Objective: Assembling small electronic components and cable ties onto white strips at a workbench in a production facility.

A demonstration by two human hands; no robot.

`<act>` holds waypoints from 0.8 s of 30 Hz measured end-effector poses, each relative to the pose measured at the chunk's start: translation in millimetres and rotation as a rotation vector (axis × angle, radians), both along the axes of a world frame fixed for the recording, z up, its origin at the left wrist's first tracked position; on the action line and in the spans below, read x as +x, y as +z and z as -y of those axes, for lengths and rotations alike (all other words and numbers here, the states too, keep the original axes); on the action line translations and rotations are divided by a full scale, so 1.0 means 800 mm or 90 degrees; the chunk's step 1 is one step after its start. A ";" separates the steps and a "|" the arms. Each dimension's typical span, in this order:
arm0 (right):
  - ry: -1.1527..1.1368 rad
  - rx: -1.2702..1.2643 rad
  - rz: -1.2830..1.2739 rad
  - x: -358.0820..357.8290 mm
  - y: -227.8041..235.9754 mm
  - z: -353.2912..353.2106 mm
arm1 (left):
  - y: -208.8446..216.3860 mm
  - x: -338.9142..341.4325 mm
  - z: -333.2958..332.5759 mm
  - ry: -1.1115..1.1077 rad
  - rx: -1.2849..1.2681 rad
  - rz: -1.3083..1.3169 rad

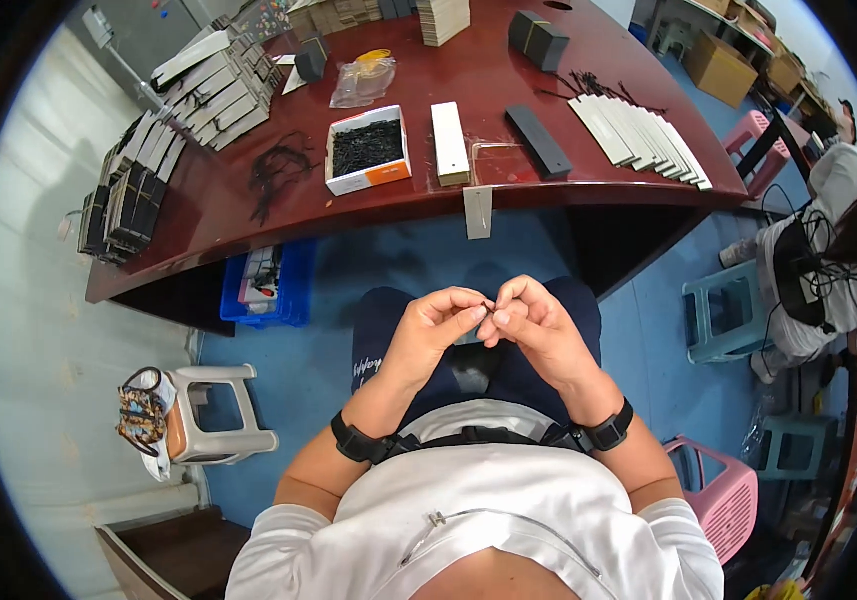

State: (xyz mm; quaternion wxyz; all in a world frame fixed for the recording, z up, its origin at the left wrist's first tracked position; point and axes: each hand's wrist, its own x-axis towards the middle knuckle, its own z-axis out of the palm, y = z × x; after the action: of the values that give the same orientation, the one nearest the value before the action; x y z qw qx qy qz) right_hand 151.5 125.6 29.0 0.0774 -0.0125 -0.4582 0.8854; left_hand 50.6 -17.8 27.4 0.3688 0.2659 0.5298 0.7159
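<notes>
Above my lap, my left hand (438, 325) and my right hand (535, 328) meet fingertip to fingertip. Both are closed in a pinch on a small, thin dark strand (489, 308), most of it hidden by the fingers. Beyond them, a white card tag (478, 212) with a small slit hangs over the table's near edge. On the table behind it are a stack of white tags (448, 140), a dark grey stack of tags (538, 142) and an open box (369, 183) full of short black cords (368, 147).
White tags (638, 140) lie fanned on the right of the dark red table (428, 85), with black cords beyond. Loose black cords (281, 168) and bundled tags (133, 205) are at left. Below stand a blue crate (293, 295) and a white stool (233, 450). Another person (828, 230) sits at right.
</notes>
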 end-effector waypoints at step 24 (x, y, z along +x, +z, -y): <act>0.005 -0.013 0.054 -0.004 -0.009 0.001 | -0.020 0.007 -0.001 0.001 0.060 0.087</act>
State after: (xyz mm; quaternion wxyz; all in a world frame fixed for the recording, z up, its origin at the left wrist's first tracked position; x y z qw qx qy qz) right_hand 148.1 124.8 22.1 0.0543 -0.0487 -0.4524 0.8888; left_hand 55.8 -16.6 11.8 0.3902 0.2330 0.4692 0.7572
